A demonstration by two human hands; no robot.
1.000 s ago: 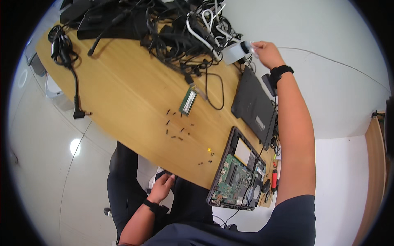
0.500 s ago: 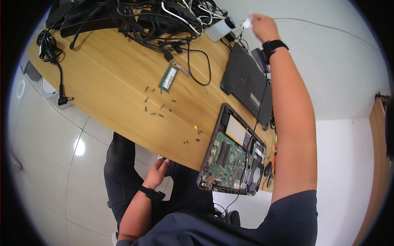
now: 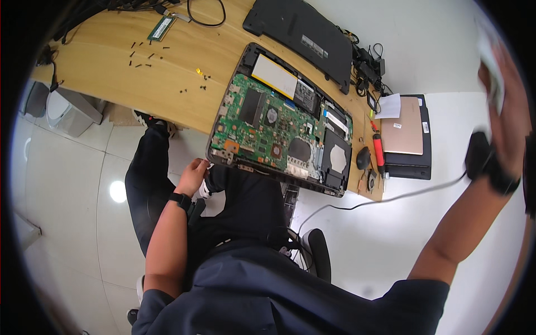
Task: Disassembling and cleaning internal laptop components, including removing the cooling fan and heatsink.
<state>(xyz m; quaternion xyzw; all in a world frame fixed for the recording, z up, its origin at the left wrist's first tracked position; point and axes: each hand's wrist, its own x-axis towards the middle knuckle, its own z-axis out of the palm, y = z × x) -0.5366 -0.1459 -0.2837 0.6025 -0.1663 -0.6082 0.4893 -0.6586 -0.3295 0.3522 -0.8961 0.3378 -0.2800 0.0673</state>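
Note:
An opened laptop base (image 3: 262, 111) lies tilted near the table's front edge, its green circuit board, battery and fan exposed. My left hand (image 3: 193, 176) is closed beside its lower left corner, fingertips pressed together at the table edge; whether they hold anything cannot be made out. Raised at the far right, away from the table, my right hand (image 3: 507, 106) grips a thin white tissue (image 3: 491, 67), blurred by motion. A cable trails from the device at my right wrist. Left of the laptop are several small screws (image 3: 140, 65) and a green memory module (image 3: 161, 28).
Behind the laptop base lies its black bottom cover (image 3: 301, 39). A red-handled screwdriver (image 3: 379, 153), a black air blower (image 3: 363, 158) and a small fan (image 3: 371, 180) sit to the right. Beyond them a gold laptop (image 3: 405, 128) rests on a black one (image 3: 410, 167).
My right hand has swung from the back of the table to the far right with the white tissue. My left hand has come to the laptop's corner. The view has shifted right.

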